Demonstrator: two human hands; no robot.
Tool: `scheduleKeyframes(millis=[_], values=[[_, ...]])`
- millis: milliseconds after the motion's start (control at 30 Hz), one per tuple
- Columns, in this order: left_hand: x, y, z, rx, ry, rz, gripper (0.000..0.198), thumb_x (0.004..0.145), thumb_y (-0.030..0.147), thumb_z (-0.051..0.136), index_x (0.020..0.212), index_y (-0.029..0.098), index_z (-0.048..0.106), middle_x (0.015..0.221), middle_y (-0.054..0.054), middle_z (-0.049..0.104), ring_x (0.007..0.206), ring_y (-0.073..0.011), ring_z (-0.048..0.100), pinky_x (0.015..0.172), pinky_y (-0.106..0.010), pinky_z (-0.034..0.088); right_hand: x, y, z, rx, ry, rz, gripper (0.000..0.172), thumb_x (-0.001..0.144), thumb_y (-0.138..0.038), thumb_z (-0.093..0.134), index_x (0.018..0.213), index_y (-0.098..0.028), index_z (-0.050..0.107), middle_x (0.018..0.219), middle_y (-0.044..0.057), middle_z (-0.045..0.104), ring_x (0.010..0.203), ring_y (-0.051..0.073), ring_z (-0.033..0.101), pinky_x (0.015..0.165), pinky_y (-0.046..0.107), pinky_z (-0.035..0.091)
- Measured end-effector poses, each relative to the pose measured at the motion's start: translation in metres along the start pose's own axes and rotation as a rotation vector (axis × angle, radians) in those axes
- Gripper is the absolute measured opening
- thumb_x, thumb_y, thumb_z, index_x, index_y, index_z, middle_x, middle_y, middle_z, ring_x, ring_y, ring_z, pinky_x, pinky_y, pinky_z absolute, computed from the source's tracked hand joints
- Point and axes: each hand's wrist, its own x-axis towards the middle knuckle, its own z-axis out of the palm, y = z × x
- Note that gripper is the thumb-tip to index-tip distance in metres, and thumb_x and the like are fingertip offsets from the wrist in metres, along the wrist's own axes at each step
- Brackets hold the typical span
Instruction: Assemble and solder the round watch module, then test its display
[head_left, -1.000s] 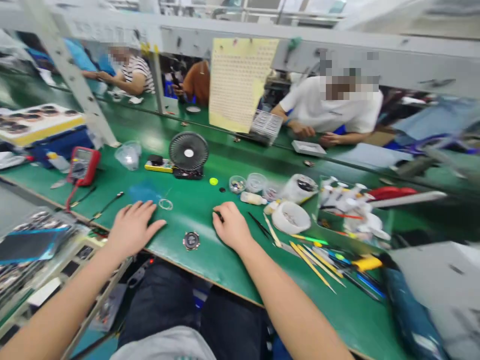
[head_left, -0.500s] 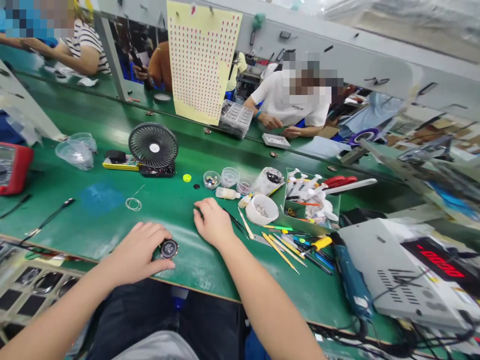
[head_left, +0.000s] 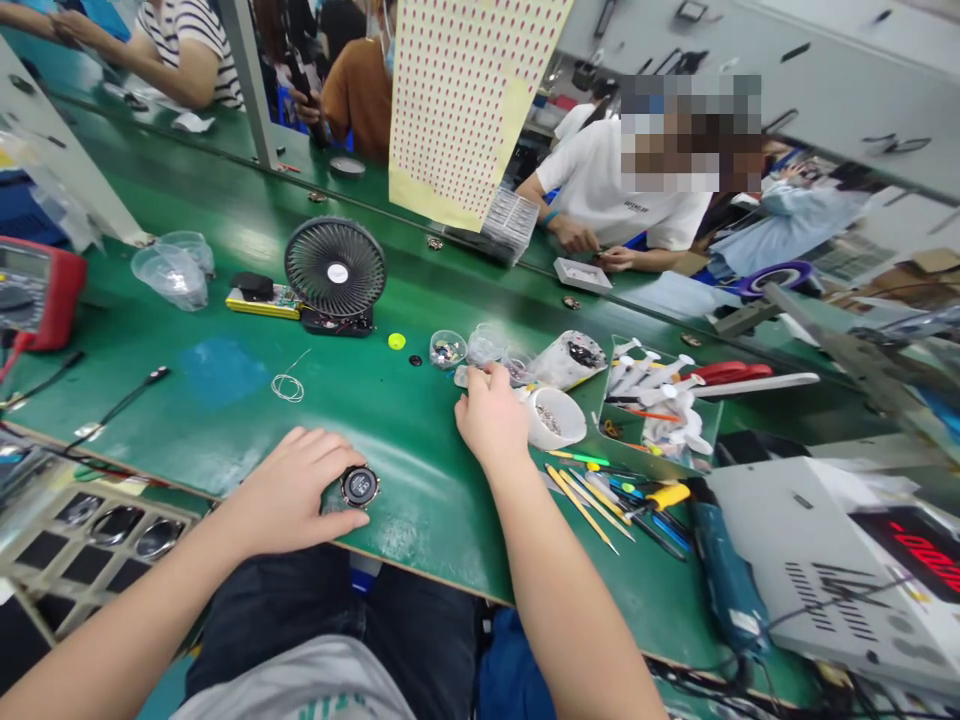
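A round dark watch (head_left: 361, 487) with a lit display lies face up near the bench's front edge. My left hand (head_left: 304, 490) is curled round its left side, the thumb below it and the fingers above. Farther to the right, my right hand (head_left: 493, 415) has its bent fingers down over a small pale bottle (head_left: 460, 377). Only the bottle's left end shows; the fingers hide the rest. Just right of that hand stands a white cup (head_left: 556, 416) of small metal parts. Clear little tubs (head_left: 448, 349) sit beyond the fingers.
A black fan (head_left: 335, 268) stands at the back left, near a coil of thin wire (head_left: 288, 387). Tweezers and screwdrivers (head_left: 592, 500) lie right of my forearm, below a bin of syringes (head_left: 656, 395). A grey powered unit (head_left: 810, 560) fills the right. Another person (head_left: 622, 205) works opposite.
My right hand has moved forward and right from the bare bench onto the small bottle. My left hand stays at the watch. The view has shifted slightly.
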Motion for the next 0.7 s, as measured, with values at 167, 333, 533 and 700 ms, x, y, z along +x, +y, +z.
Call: scheduleKeyframes(millis=[167,333,533,700], values=[[-0.001,0.0,0.001,0.007,0.016,0.005,0.04,0.095,0.054,0.066,0.122,0.024,0.061,0.116,-0.006,0.068,0.105,-0.027,0.06,0.092,-0.042,0.036,0.002,-0.001,0.002,-0.008,-0.031,-0.018,0.043,0.099,-0.022,0.053,0.142,-0.018,0.057,0.148,0.017,0.055,0.114,0.027,0.068,0.082,0.032,0.057],[-0.001,-0.001,0.003,-0.002,0.019,0.009,0.039,0.096,0.053,0.066,0.123,0.025,0.061,0.117,-0.005,0.067,0.106,-0.0268,0.06,0.093,-0.042,0.037,0.001,0.0,0.0,-0.049,-0.047,-0.027,0.046,0.098,-0.019,0.054,0.144,-0.018,0.053,0.141,0.017,0.06,0.105,0.025,0.071,0.075,0.031,0.054],[-0.001,-0.002,0.004,-0.017,0.026,0.007,0.039,0.096,0.054,0.066,0.122,0.026,0.061,0.117,-0.005,0.068,0.106,-0.0264,0.06,0.093,-0.042,0.038,-0.002,-0.003,-0.002,-0.105,-0.033,-0.073,0.029,0.097,-0.013,0.051,0.124,-0.015,0.062,0.129,0.017,0.065,0.096,0.024,0.071,0.065,0.03,0.05],[0.0,-0.003,0.002,-0.035,0.038,0.0,0.041,0.093,0.052,0.068,0.122,0.025,0.061,0.116,-0.005,0.069,0.105,-0.0254,0.061,0.093,-0.041,0.039,-0.014,-0.004,-0.014,-0.089,0.022,-0.171,0.03,0.099,-0.015,0.05,0.127,-0.018,0.061,0.12,0.013,0.071,0.098,0.025,0.071,0.075,0.032,0.052]])
